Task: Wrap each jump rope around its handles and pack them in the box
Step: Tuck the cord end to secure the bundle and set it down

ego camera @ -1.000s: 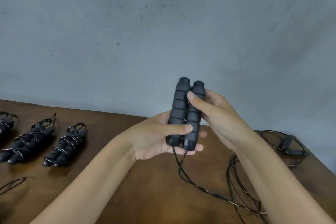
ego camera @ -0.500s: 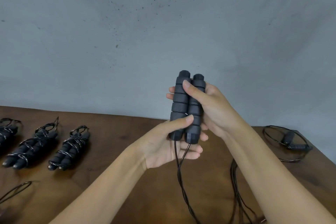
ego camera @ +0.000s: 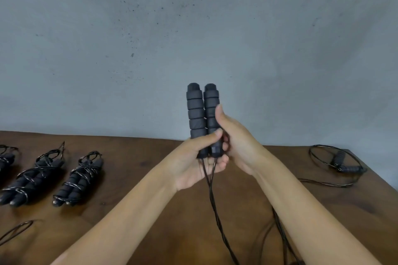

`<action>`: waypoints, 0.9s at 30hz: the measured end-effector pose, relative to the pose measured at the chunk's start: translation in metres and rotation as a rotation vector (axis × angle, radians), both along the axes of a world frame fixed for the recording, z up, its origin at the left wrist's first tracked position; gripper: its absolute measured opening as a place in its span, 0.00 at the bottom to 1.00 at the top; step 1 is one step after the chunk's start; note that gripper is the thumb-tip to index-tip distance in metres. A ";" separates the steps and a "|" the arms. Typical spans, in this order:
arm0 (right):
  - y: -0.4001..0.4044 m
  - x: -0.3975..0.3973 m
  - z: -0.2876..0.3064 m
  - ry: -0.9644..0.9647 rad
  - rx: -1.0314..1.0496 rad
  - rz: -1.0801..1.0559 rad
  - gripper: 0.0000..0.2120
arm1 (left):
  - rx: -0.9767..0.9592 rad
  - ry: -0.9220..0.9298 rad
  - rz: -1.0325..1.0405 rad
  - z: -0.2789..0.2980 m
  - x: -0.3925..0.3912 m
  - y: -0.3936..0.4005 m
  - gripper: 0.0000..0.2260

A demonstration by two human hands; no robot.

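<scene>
Grey plaster wall behind a brown wooden worktop (ego camera: 133,180). Above it, the two foam handles (ego camera: 202,114) stand upright and touching; the left hand (ego camera: 193,163) wraps their lower ends, and the right hand (ego camera: 234,135) curls round from the side. Light, soft, grippy foam likely; the thin cord (ego camera: 212,198) hangs limp and springy, so it is best taken just below the handles. Three wrapped ropes (ego camera: 78,178) lie left

no readable text, labels or numbers anywhere
</scene>
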State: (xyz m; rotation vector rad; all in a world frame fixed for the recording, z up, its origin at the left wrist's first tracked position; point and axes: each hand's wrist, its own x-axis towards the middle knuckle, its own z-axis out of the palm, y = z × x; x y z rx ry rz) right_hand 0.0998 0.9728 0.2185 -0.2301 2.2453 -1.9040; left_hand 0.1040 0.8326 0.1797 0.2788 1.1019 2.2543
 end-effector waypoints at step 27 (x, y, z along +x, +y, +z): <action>0.071 0.007 0.021 0.088 0.765 0.157 0.06 | -0.151 0.087 0.032 -0.039 -0.026 -0.049 0.09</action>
